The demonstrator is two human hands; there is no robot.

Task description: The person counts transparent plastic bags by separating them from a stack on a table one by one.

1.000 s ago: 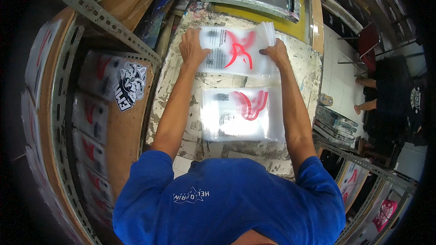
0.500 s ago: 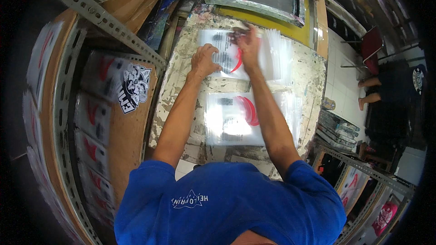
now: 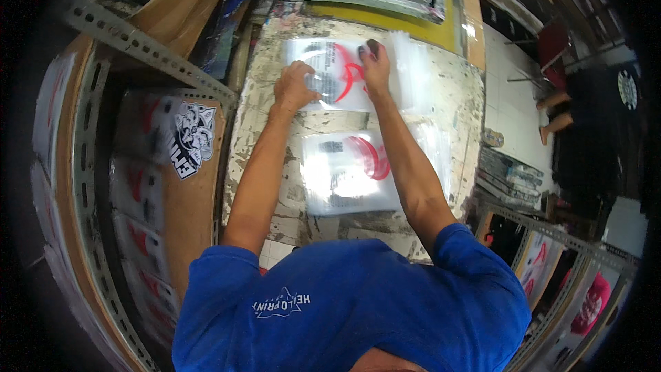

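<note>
Cream, paint-worn, our worktop (image 3: pixel 458 96) bears clear printed plastic sheets (image 3: pixel 336 77), likely light, floppy, slippery; we'd hold opposite edges. Beneath our wide left grip (image 3: pixel 296 87) lies their left side; whether our right grip (image 3: pixel 375 67) pinches, we cannot tell.

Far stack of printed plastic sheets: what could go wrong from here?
The far stack is fanned at its right end, while the left hand and right hand are farther left; loose sheets might slide out of line.
The right forearm crosses over the near stack and might nudge it.
The worktop looks patchy and worn, so might scuff either stack.
</note>
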